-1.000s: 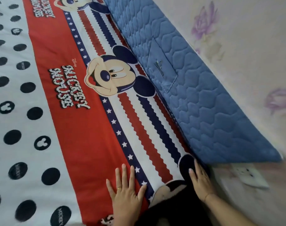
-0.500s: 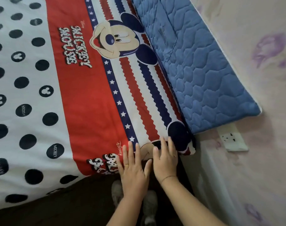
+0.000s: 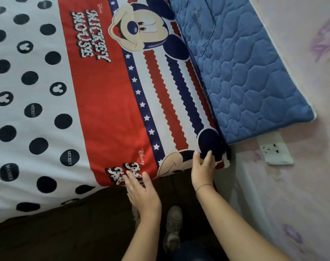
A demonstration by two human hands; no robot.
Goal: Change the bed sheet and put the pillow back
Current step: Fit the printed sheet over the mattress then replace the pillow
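The left grip (image 3: pixel 141 193) is lying spread, fingers straight, pressing on the near edge of the bed sheet (image 3: pixel 107 113). The right grip (image 3: pixel 201 170) is resting spread, fingers straight, on the sheet's corner next to the wall. The sheet is lying smooth over the bed, its far side touching a blue quilted pad (image 3: pixel 254 81) that is leaning against the wall just above a wall socket (image 3: pixel 276 154).

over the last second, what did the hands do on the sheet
Both hands slid back to the near edge of the sheet and parted: left hand flat on the lettering, right hand pressing the corner. Nothing gripped or released. Sheet stays spread; blue quilted pad stays against the wall.
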